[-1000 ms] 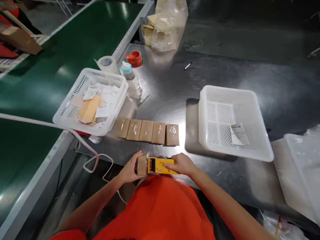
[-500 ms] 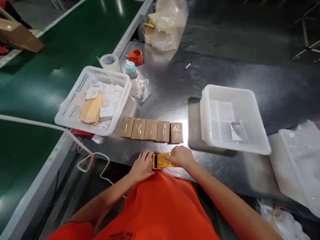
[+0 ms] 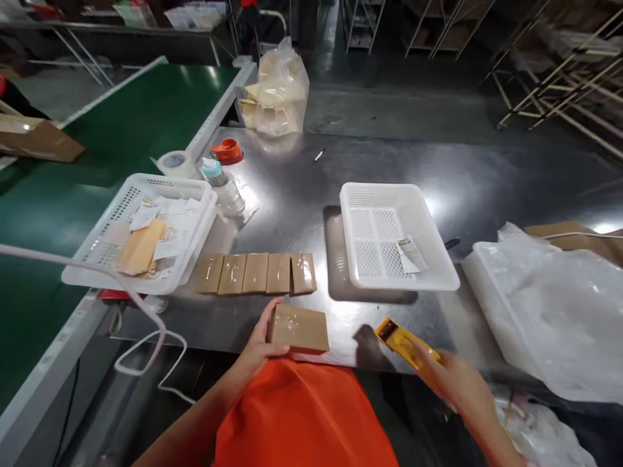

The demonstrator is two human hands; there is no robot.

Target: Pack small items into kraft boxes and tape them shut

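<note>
A small brown cardboard box lies at the front edge of the metal table, close to my body. My left hand grips its left end, thumb in front and fingers behind. Off to the right, my right hand is closed around a yellow tape dispenser, held apart from the box and tilted, its head pointing up and left. Just beyond the held box, several taped brown boxes stand side by side in a row, with shiny clear tape across them.
A white basket with papers and envelopes stands at left, beside the green conveyor belt. Another white basket holds a slip of paper. A plastic-lined tub is far right. A tape roll and bottle stand behind.
My right hand has swung the tape dispenser rightward, away from the box in my left hand. The box now shows fully. The camera view has tilted upward and shifted right.
</note>
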